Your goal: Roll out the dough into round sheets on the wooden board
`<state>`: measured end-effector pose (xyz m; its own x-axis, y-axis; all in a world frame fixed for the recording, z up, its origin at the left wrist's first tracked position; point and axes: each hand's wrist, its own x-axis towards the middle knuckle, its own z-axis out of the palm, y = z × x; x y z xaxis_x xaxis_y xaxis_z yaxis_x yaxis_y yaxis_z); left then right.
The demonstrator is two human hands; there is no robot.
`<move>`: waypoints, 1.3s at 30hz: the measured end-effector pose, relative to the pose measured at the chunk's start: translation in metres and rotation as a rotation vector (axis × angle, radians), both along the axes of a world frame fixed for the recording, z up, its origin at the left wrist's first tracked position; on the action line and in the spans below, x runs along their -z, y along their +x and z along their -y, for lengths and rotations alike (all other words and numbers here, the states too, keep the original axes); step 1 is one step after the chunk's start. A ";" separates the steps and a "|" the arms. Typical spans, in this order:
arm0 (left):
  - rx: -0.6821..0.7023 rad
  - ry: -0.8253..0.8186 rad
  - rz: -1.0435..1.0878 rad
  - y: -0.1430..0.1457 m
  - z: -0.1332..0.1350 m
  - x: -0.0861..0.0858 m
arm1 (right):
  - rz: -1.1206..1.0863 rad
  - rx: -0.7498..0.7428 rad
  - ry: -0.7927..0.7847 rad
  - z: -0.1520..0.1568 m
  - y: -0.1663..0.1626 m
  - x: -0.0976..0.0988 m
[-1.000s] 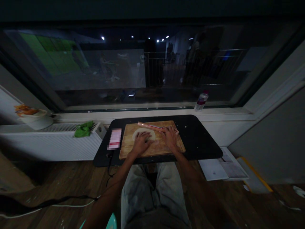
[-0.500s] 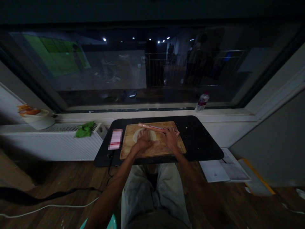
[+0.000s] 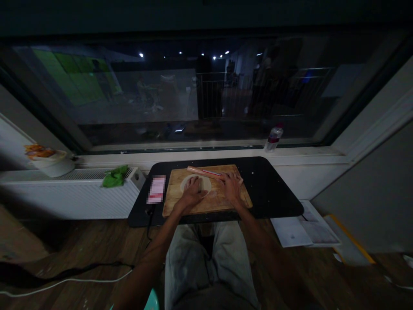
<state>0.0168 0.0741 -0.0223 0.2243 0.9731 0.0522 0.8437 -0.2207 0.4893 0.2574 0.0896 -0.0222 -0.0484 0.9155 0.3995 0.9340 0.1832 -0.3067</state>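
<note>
A pale, flat round of dough (image 3: 206, 186) lies on the left half of a wooden cutting board (image 3: 176, 206). My left hand (image 3: 192, 191) rests on it with fingers stretched out, covering its middle. Across the back of the board, slightly slanted, lies a rolling pin (image 3: 204, 172) with a reddish strip along it. My right hand (image 3: 231, 187) is over the pin's right end, fingers curled onto it. Part of the pin is hidden under those fingers.
The board sits on a black table (image 3: 274, 193). A phone (image 3: 156, 189), blurred out, stands at the left. Behind are a water bottle (image 3: 273, 138) on the sill, a green cloth (image 3: 115, 175) and a white tub (image 3: 53, 163) on the radiator (image 3: 97, 202).
My left hand has shifted slightly on the dough, its thumb nearer the round. The right hand and the rolling pin are almost where they were.
</note>
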 end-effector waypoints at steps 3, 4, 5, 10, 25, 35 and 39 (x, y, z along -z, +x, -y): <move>0.018 0.018 -0.027 -0.001 0.000 -0.001 | -0.001 -0.005 0.011 0.000 0.000 0.001; 0.025 0.025 -0.035 -0.002 0.000 -0.002 | -0.002 -0.003 0.011 -0.001 0.000 0.001; 0.032 0.030 -0.043 -0.002 0.001 -0.002 | -0.002 0.002 0.009 -0.001 0.000 0.002; 0.036 0.030 -0.073 -0.004 0.000 -0.007 | -0.005 0.002 0.007 -0.001 0.001 0.002; 0.006 0.048 -0.160 0.009 0.007 -0.019 | -0.033 0.006 -0.005 -0.001 0.000 0.001; -0.116 0.122 -0.227 0.033 0.018 -0.030 | -0.001 0.023 -0.012 0.001 0.000 -0.002; -0.070 0.116 -0.233 0.030 0.017 -0.031 | -0.017 0.022 -0.001 0.002 0.000 -0.001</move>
<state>0.0463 0.0569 0.0082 0.1754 0.9772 0.1194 0.9457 -0.2009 0.2553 0.2579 0.0879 -0.0214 -0.0213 0.9165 0.3994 0.9324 0.1624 -0.3230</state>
